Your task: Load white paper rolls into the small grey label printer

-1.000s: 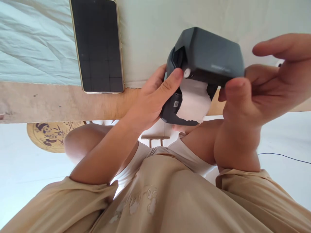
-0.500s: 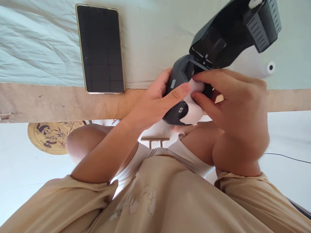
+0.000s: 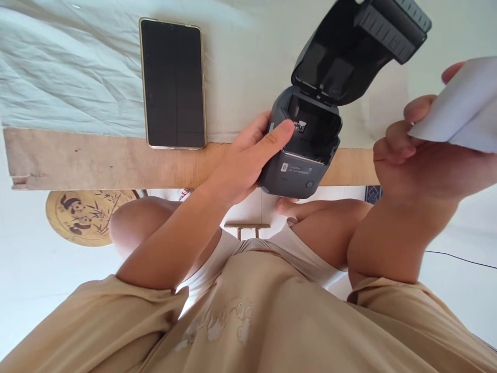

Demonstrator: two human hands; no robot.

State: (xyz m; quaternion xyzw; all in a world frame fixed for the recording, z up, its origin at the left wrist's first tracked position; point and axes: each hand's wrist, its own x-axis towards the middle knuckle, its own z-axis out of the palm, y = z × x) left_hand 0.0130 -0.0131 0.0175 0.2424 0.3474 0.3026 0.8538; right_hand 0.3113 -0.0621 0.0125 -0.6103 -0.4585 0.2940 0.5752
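My left hand grips a dark grey portable label printer by its left side, thumb over the rim of the paper bay. The printer's black lid is swung up and back. Inside, the bay holds no paper, and a small white label shows on its floor. A power button is visible on the front face. Off to the right, my right hand is closed on a white paper roll, partly cut by the frame edge. The fingers are partly hidden behind the paper.
A dark-screened tablet lies left of the printer on the pale green cloth. The table has a wooden front edge. Below it are my knees, a round panda-patterned wooden stool top and a thin black cable on the floor.
My right hand has lifted the paper roll out of the printer's bay and moved it right. My left hand still holds the printer. The white roll on the table at right no longer shows.
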